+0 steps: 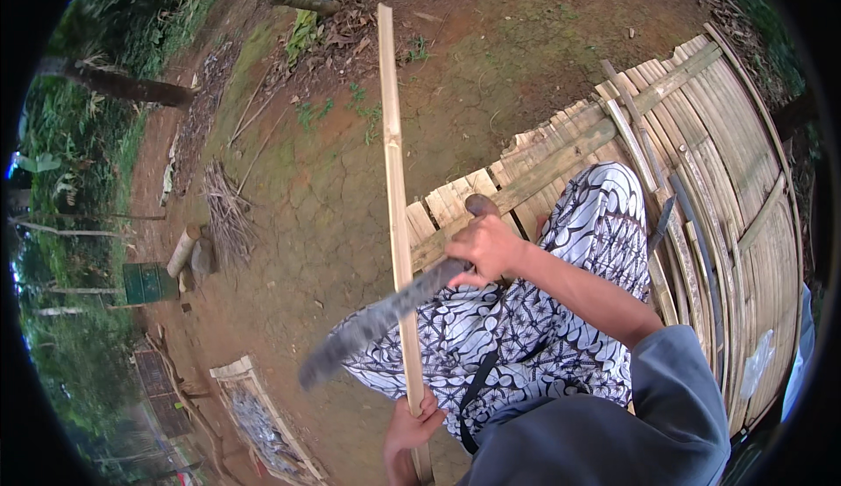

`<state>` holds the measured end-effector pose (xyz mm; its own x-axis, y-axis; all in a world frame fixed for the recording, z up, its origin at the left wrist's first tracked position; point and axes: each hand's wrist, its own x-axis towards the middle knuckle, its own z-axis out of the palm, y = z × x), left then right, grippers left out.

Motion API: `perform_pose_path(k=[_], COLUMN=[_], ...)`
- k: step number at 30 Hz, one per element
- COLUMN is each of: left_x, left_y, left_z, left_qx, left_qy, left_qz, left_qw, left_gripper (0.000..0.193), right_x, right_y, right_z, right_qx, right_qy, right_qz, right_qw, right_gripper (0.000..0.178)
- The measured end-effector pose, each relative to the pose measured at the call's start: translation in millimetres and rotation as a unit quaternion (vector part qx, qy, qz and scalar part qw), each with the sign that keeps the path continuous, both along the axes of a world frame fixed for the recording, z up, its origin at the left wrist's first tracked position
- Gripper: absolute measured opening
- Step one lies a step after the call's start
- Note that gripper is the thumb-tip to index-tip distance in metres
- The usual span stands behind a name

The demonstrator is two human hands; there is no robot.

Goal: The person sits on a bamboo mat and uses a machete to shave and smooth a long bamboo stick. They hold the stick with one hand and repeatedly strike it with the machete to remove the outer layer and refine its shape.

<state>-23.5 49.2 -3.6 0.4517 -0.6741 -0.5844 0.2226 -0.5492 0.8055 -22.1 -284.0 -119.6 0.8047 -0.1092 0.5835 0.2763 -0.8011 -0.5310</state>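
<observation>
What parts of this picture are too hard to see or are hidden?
- Head view: the big knife's blade is smeared by motion, so its edge is unclear.
- Head view: the left hand runs to the bottom edge, so its wrist is cut off.
- Head view: the bamboo strip has its lower end hidden behind that hand.
- Head view: the right hand covers most of the knife's handle.

open dirt ground (pixel 350 179) left, bamboo platform (pixel 718 153) crowding right
</observation>
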Motion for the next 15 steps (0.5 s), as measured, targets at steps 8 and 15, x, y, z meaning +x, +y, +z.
perform_pose_path(k=[8, 15], left_x=[-8, -3], left_y=[12, -16], left_z=[-8, -12], left_qx=[0.003, -0.007], left_qy=[0.022, 0.07], left_qz=[-0.002, 0.057], left_qw=[1.0, 0.996], left_gripper=[0.042, 0.042], right_x=[13, -3], right_y=[-18, 7], right_z=[-2, 0], right_qx=[0.179, 0.007], right_qy=[0.222, 0.018], right_qz=[-0.144, -0.006], right_qw=[0.948, 1.0], right_gripper=[0.06, 0.049])
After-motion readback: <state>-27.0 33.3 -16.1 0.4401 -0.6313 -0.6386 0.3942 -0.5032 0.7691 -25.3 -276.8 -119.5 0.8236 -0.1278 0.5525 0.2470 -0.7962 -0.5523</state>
